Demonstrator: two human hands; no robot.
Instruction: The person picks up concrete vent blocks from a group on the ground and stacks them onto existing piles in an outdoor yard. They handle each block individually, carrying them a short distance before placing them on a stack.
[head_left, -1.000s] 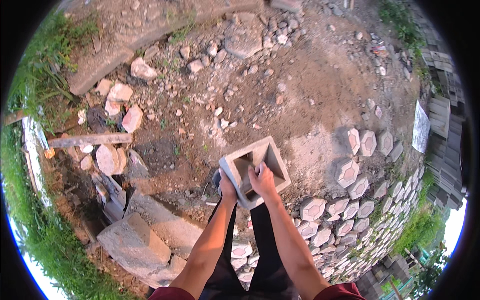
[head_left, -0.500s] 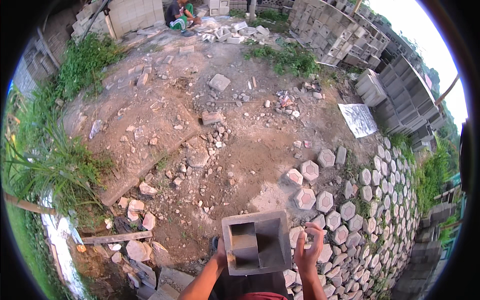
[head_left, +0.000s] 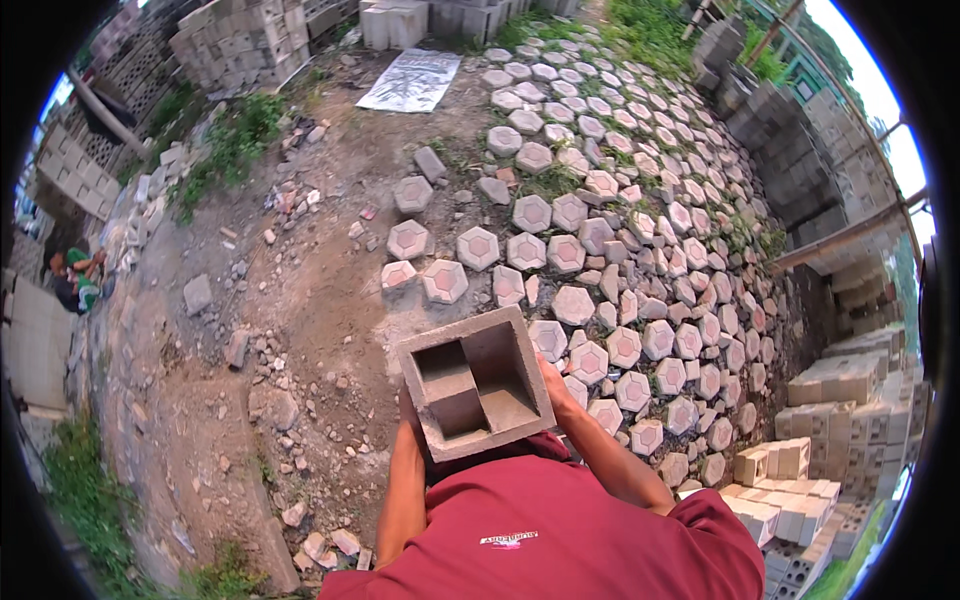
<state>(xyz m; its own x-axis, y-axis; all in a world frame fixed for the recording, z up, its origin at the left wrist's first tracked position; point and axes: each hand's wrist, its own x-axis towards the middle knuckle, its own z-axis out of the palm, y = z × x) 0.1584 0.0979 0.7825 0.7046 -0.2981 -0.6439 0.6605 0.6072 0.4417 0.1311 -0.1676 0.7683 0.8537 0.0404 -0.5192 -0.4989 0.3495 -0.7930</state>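
A square grey concrete hollow block is held up in front of my red shirt, tilted with its open compartments facing up. Inner walls split it into one long cell and two smaller ones. My left hand grips its left side, the fingers mostly hidden by the block. Against the opposite side presses my right hand, its fingers partly out of sight behind the wall.
Hexagonal pavers cover the ground ahead and to the right. A white printed sheet lies farther off. Stacked blocks stand at the right, rubble lies at the left. Another person squats at far left.
My view has swung right, toward the pavers and stacked blocks. The right hand, earlier apart from the block with fingers raised, now holds its side. The block has turned and is tilted.
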